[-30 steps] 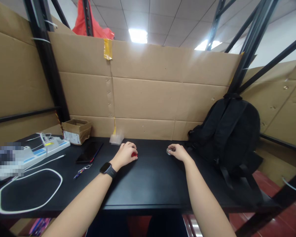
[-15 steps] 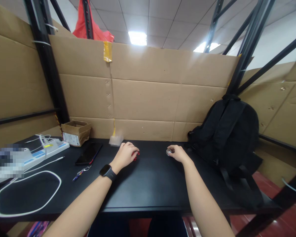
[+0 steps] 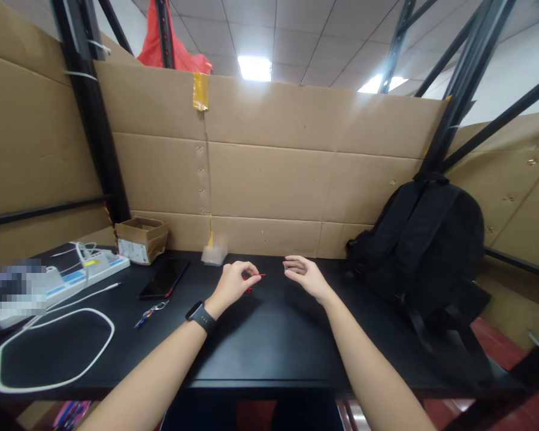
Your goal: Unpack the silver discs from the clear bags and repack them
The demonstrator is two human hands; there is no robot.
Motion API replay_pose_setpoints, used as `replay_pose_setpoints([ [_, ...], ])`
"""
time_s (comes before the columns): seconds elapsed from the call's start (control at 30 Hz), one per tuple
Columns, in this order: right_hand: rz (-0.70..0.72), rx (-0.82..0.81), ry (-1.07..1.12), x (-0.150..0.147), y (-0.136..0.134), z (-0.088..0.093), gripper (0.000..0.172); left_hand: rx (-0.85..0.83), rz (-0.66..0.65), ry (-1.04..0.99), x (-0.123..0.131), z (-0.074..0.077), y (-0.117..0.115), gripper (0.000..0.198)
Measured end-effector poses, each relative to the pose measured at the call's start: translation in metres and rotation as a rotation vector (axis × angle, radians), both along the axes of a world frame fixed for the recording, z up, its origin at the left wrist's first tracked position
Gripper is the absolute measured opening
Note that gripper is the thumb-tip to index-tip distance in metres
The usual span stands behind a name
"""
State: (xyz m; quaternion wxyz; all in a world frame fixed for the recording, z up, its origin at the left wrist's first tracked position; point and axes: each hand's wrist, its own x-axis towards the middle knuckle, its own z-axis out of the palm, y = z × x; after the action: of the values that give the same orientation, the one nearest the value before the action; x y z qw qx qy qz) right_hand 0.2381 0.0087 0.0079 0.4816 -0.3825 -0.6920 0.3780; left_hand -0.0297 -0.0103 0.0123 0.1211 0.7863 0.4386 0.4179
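Observation:
My left hand (image 3: 232, 285), with a dark watch (image 3: 200, 315) on its wrist, pinches a thin red cord (image 3: 260, 275). One end of the cord sticks out past the fingertips, and more of it hangs below them. Across a short gap, my right hand (image 3: 311, 279) is raised above the black table (image 3: 269, 341). Its fingers curl around a small clear, shiny thing (image 3: 286, 267), mostly hidden by the thumb and fingers; its kind does not show. The two hands face each other without touching.
A black phone (image 3: 165, 279), a keyring (image 3: 151, 313), a cardboard box (image 3: 142, 240) and a white power strip (image 3: 90, 276) with cables lie left. A small plastic bag (image 3: 214, 255) rests by the cardboard wall (image 3: 265, 179). A black backpack (image 3: 426, 251) stands right.
My right hand has moved left towards my left hand, carrying the small clear thing up off the table. The end of the red cord now points out from my left fingertips.

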Motion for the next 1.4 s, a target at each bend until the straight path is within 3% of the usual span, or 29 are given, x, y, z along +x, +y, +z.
replay_pose_setpoints([
  [0.13,0.188,-0.082,0.178,-0.032,-0.014,-0.001,0.057,0.01,-0.04,-0.048,0.007,-0.001,-0.003,0.018],
  [0.37,0.287,-0.135,0.241,-0.044,-0.024,0.001,0.058,-0.013,-0.073,-0.108,0.013,-0.004,-0.005,0.018],
  [0.5,0.281,-0.133,0.25,-0.045,-0.024,0.0,0.058,-0.018,-0.016,-0.094,0.015,-0.004,-0.006,0.014],
  [0.9,0.298,-0.167,0.295,-0.048,-0.026,0.0,0.061,-0.08,-0.009,-0.117,0.015,0.001,-0.009,0.012],
  [1.4,0.192,-0.162,0.325,-0.056,-0.026,-0.005,0.058,0.01,0.072,0.021,0.022,0.001,-0.016,0.009],
])
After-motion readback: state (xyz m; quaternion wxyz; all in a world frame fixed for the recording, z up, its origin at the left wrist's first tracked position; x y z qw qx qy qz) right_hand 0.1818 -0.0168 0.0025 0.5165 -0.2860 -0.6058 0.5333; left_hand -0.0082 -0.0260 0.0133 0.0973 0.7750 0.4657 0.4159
